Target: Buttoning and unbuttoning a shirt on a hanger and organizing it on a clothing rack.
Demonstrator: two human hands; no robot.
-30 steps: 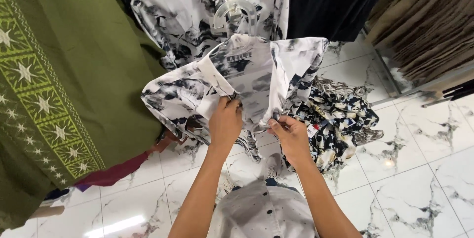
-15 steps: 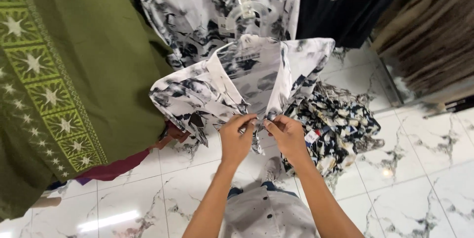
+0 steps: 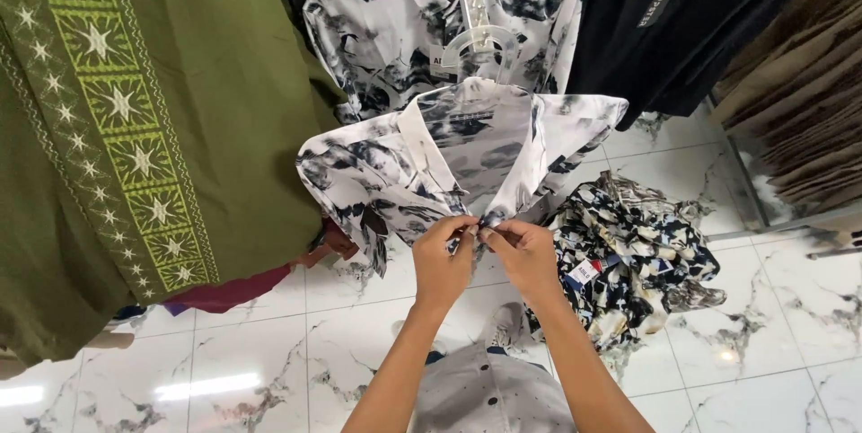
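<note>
A white shirt with dark blotchy print (image 3: 467, 154) hangs on a clear plastic hanger (image 3: 480, 42) in front of me, its collar spread open. My left hand (image 3: 442, 258) pinches the left front edge just below the collar. My right hand (image 3: 523, 253) pinches the right front edge. The fingertips of both hands meet at the shirt's placket, where the two edges come together. Both forearms reach up from the bottom of the view.
A large green garment with a yellow-green star band (image 3: 135, 128) hangs at the left. More printed shirts (image 3: 395, 20) and dark ones (image 3: 682, 20) hang behind. A heap of patterned shirts (image 3: 637, 262) lies on the white marble floor (image 3: 242, 352). Brown stacked fabric (image 3: 799, 101) stands at the right.
My hands have come together at the shirt's front, drawing the two edges closed below the collar. The shirt sits higher and more centred than before.
</note>
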